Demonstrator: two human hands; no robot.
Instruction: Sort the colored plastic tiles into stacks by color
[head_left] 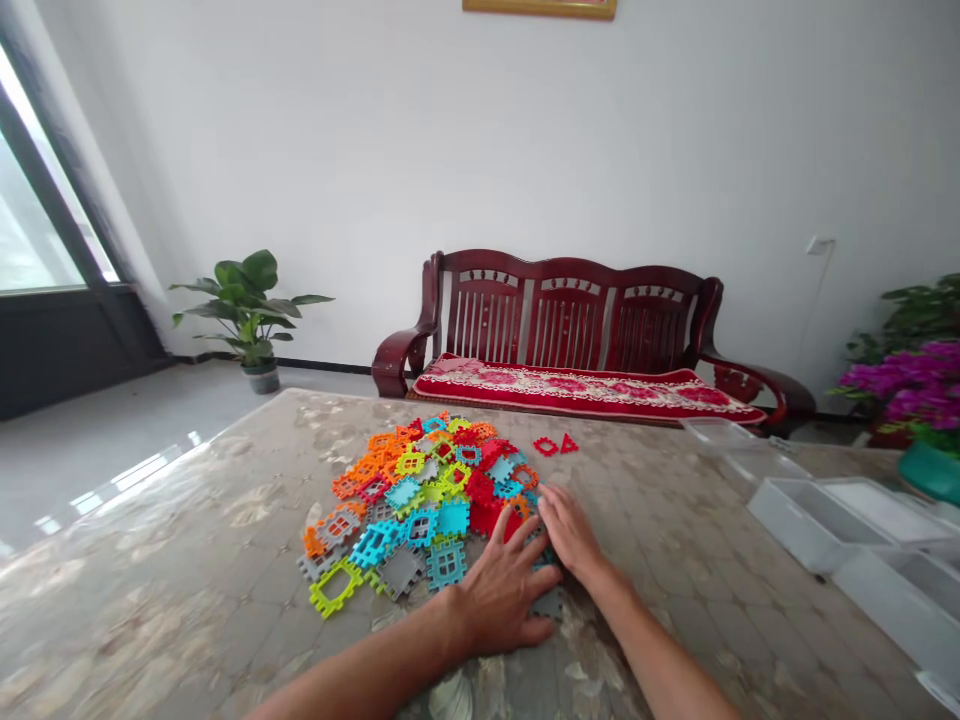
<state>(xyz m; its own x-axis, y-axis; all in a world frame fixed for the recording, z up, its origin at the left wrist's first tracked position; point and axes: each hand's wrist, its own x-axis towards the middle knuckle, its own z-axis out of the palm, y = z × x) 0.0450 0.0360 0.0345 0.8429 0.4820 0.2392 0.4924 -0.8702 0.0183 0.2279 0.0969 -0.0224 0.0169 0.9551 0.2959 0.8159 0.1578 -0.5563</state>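
The heap of flat, notch-edged plastic pieces in red, orange, lime, blue and grey [403, 491] lies on the patterned, grey-beige covered desk [675, 560], ahead and to the left of both hands. The left hand [510, 592] is nearer its middle, palm down with fingers spread over the heap's near right corner, gripping nothing visible. The right hand [571, 530] lies along the right edge, fingers extended and close together; its underside is hidden. Beyond it, well apart, lies a small red plastic triangle [569, 449].
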